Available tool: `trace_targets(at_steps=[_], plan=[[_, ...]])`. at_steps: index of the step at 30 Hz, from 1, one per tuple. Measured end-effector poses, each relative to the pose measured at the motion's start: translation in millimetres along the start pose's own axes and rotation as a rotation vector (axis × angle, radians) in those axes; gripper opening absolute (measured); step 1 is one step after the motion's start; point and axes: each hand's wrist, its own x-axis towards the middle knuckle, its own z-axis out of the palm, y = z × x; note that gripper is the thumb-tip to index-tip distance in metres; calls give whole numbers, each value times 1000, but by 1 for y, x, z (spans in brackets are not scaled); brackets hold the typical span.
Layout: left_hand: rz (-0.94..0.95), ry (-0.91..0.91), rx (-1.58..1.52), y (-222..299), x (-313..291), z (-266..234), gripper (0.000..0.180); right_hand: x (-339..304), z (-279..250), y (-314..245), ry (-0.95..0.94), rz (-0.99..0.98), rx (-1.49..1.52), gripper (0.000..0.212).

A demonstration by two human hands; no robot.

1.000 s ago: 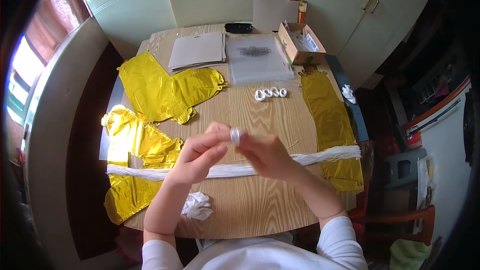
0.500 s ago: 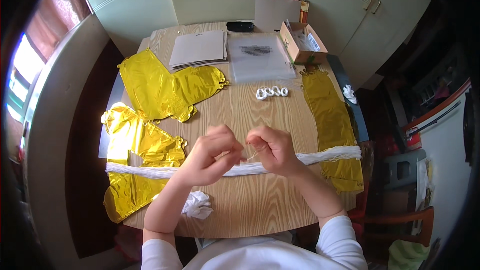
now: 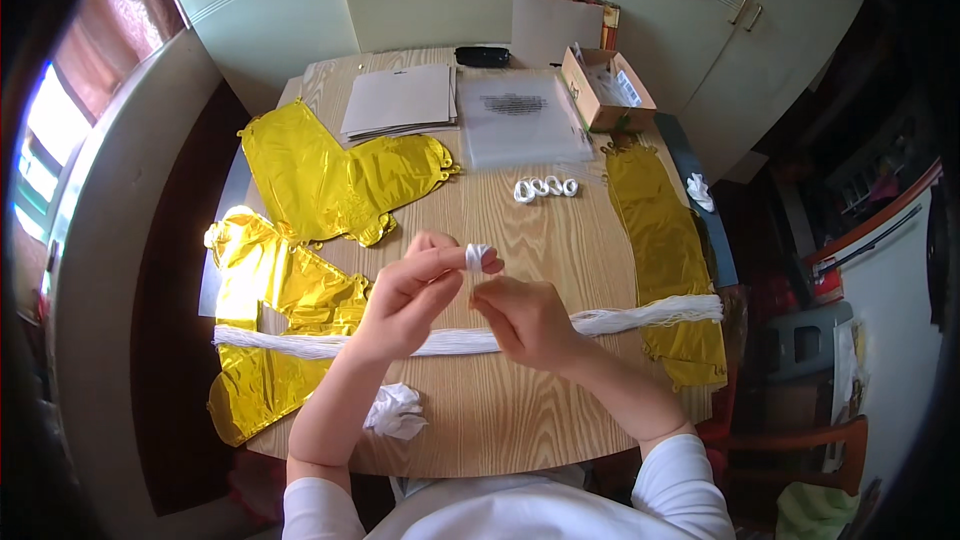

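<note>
- White string coil (image 3: pixel 478 258): wound around extended fingers of left grip (image 3: pixel 405 298), near their tips; that grip partly closed, carrying it.
- Right grip (image 3: pixel 530 320): fingertips pinched together just below coil; any held strand unclear.
- White string bundle (image 3: pixel 458 342): on tabletop (image 3: pixel 520 415), beneath both grips.

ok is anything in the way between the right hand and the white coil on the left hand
Nothing visible: the right hand is just beside the white coil on the left hand. The long white bundle lies beneath the hands, not between them.
</note>
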Motion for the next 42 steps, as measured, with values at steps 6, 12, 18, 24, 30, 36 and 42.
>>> trace_targets(at_steps=[6, 12, 18, 24, 30, 36, 42], plan=[[103, -203, 325, -2, -4, -6, 11, 12, -23, -3, 64, 1, -95, 7], [-45, -172, -146, -11, -9, -6, 22, 11, -18, -7, 77, 130, 130, 7], [85, -135, 2, -14, -3, 3, 36, 9, -14, -7, 115, 224, 186, 9], [-95, -58, -307, -22, -7, 1, 26, 10, -30, -12, 63, 173, 141, 14], [-144, -86, -336, -20, -9, 3, 19, 21, -36, -11, 108, 27, 160, 18], [-246, -181, -424, -17, -7, -2, 14, 16, -35, 1, -56, 392, 789, 16], [-325, -230, -454, -13, -6, -5, 13, 16, -36, 1, -156, 569, 887, 17]])
